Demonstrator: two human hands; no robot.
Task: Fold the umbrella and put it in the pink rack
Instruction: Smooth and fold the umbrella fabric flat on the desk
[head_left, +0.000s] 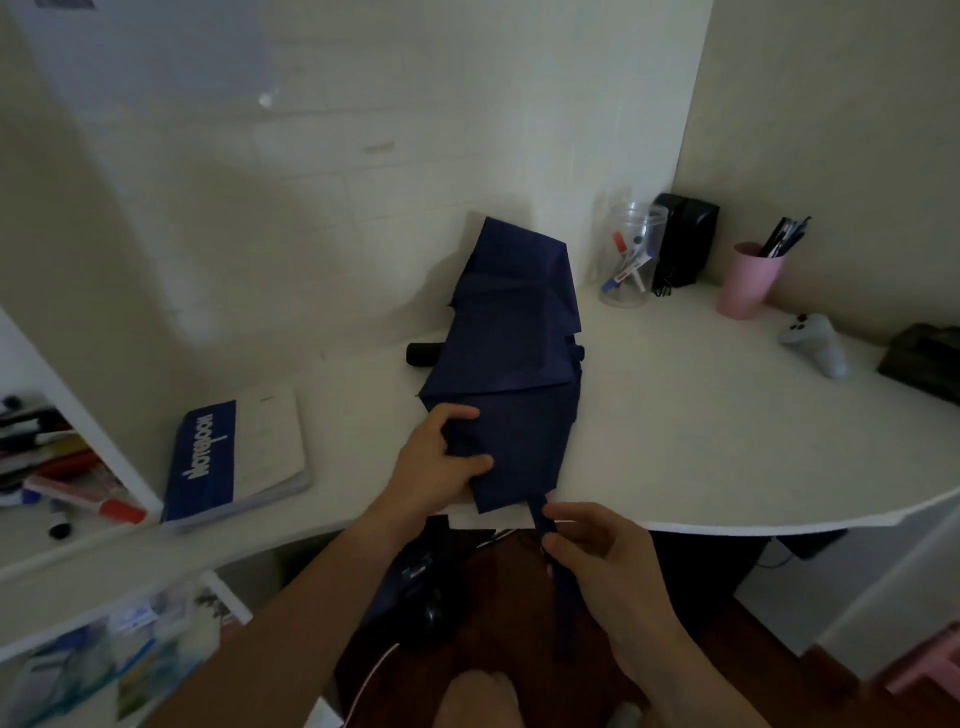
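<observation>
A navy blue collapsed umbrella (511, 358) lies on the white desk (701, 441), its loose canopy bunched up and its black handle (423, 355) poking out to the left. My left hand (441, 462) grips the near folds of the canopy at the desk's front edge. My right hand (597, 551) pinches the umbrella's dark strap (563, 597), which hangs down below the desk edge. A pink object (930, 670), possibly the rack, shows at the lower right on the floor, mostly cut off.
A blue notebook (234, 457) lies at the left of the desk. At the back right stand a clear jar of markers (631, 254), a black speaker (683, 239), a pink pen cup (748, 280) and a grey controller (818, 343). White shelves (78, 467) with clutter are at the left.
</observation>
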